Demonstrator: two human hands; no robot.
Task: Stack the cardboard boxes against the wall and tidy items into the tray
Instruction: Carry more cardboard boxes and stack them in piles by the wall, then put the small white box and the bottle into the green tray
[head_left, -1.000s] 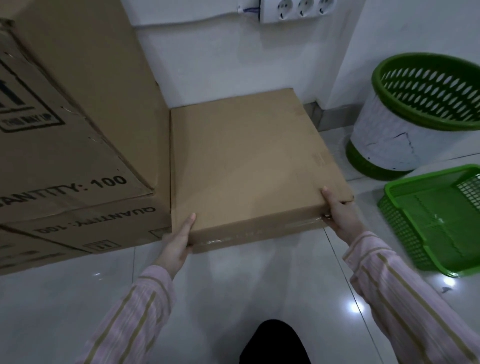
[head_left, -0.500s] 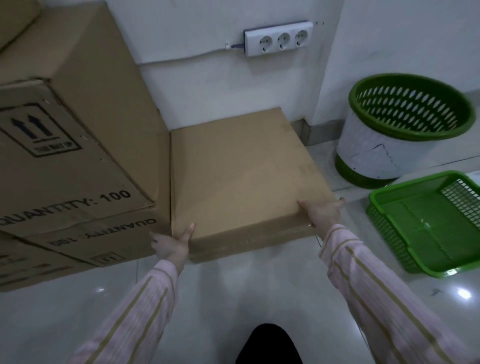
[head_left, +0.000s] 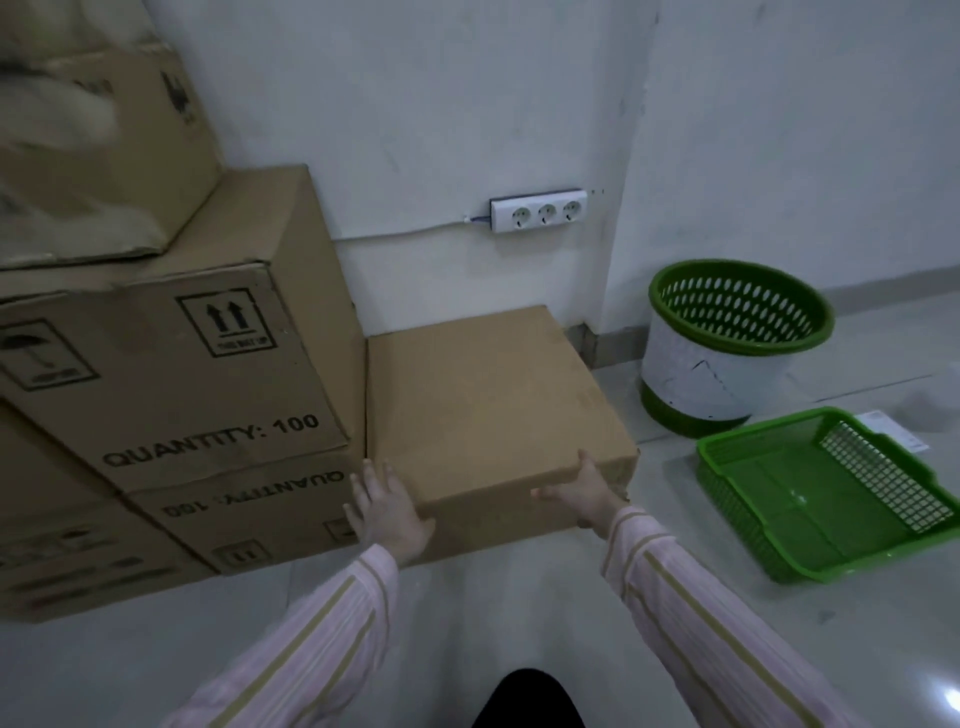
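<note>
- Now, we have the flat box (head_left: 483, 400) lying on the floor (head_left: 467, 623), its far edge against the wall (head_left: 441, 130) and its left side tight to the stack (head_left: 197, 374) of bigger cartons.
- Our left hand (head_left: 387, 506) sits at the box's near left corner, fingers straight and spread, laid flat, gripping nothing.
- Our right hand (head_left: 584, 491) is at the near right corner. One finger reaches up over the top edge, and the thumb stretches sideways along the front face.
- What we see of that hand is stretched out and pressing, not curled. The other fingers are hidden.
- Striped pink sleeves (head_left: 322, 639) run back from both wrists.
- On the stack we read "QUANTITY: 100" on one carton, and the same print upside down on the carton beneath it.
- Off to the right, the green tray (head_left: 800, 499) rests on the floor, well apart from the box.
- Beyond it stands a green and white bin (head_left: 727, 364), near the wall corner.
- A white paper (head_left: 891, 428) lies just past the tray's far corner.
- Up on the wall, above the box, there's a white socket strip (head_left: 540, 210).
</note>
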